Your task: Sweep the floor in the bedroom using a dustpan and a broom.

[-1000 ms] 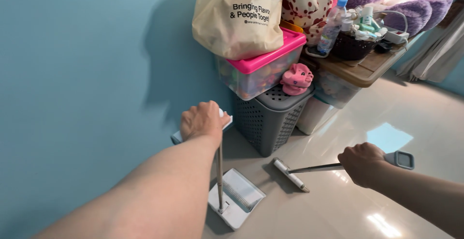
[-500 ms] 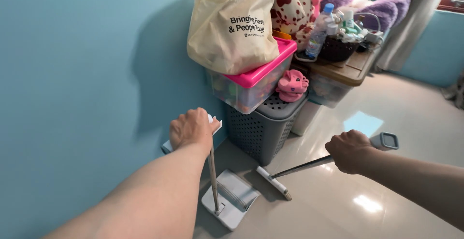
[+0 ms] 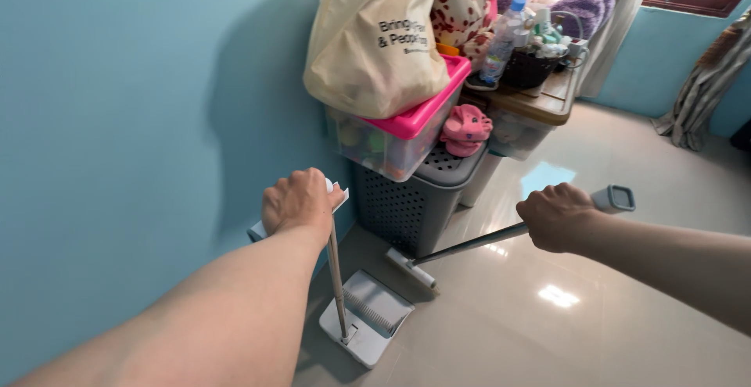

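My left hand (image 3: 299, 202) grips the top of a long upright handle whose grey-white dustpan (image 3: 366, 317) rests on the shiny floor by the blue wall. My right hand (image 3: 557, 216) is closed around a grey broom handle (image 3: 469, 244) that slants down to the left. Its narrow white broom head (image 3: 410, 268) lies on the floor just beyond the dustpan's mouth, close to a grey perforated basket (image 3: 415, 199).
A clear box with a pink lid (image 3: 407, 125) sits on the basket, with a cream tote bag (image 3: 374, 39) on top and a pink soft toy (image 3: 465, 129) beside it. A low wooden table (image 3: 540, 102) holds a water bottle (image 3: 501, 41) and a dark basket.
The broom head has slid left along the floor, closer to the dustpan and basket. My right hand moved left with it. The left hand still holds the dustpan handle upright.
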